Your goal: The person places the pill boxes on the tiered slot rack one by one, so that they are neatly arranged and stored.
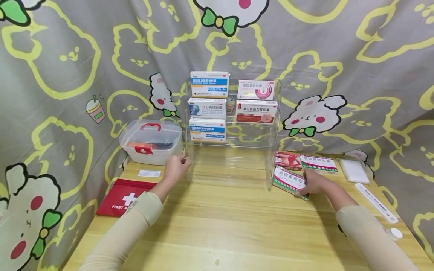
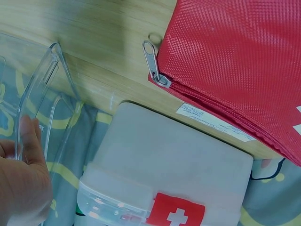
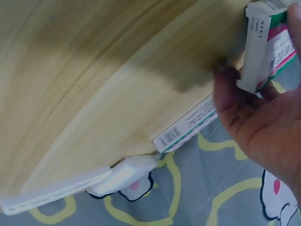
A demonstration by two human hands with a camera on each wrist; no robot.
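Acrylic rack (image 1: 234, 165) edge: left hand (image 1: 176, 168) grips | right hand (image 1: 313, 182) grips medicine box (image 1: 288, 181)

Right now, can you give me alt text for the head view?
A left hand holds the edge of a clear acrylic shelf stocked with medicine boxes, while the right hand grips a green-and-white medicine box on the wooden table.

clear glossy plastic rack (image 1: 271, 113); smooth pale wood-grain table (image 1: 217, 226); red woven cloth pouch (image 2: 235, 61), metal zip pull (image 2: 153, 63); printed cardboard medicine box (image 1: 289, 181); translucent plastic first-aid case (image 1: 150, 141).
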